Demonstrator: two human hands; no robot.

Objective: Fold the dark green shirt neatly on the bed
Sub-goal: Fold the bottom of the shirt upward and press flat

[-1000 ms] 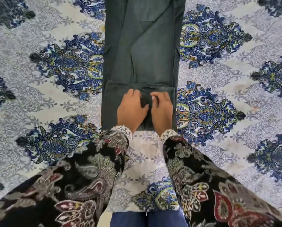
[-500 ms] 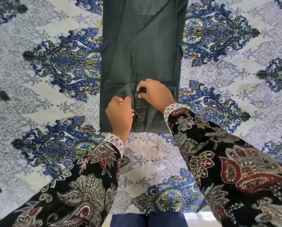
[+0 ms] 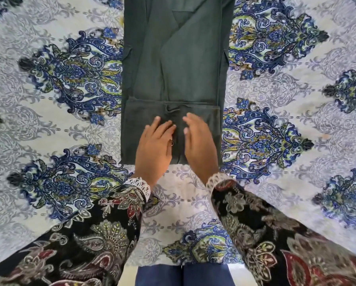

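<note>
Your dark green shirt lies flat on the bed, folded into a long narrow strip that runs away from you and out past the top edge of the view. The end of the shirt nearest you is turned back over itself, making a shorter doubled panel whose far edge crosses the strip as a straight horizontal line.

Your left hand rests palm down on that doubled panel, left of the shirt's centre line, with its fingers straight, slightly spread and lying on the cloth rather than curled round any of it. Your right hand sits just beside it on the same panel, right of the centre line, tilted a little onto its outer edge; its fingers are straight and close together, gripping nothing (whether the whole palm presses the cloth you cannot tell from this angle). A narrow band of shirt shows between the two hands, and a small puckered crease sits on the panel just beyond your fingertips.

Both wrists cross the near edge of the shirt, and your patterned sleeves reach back from there over the bedspread, which is printed with blue and green ornaments on either side of the shirt.
</note>
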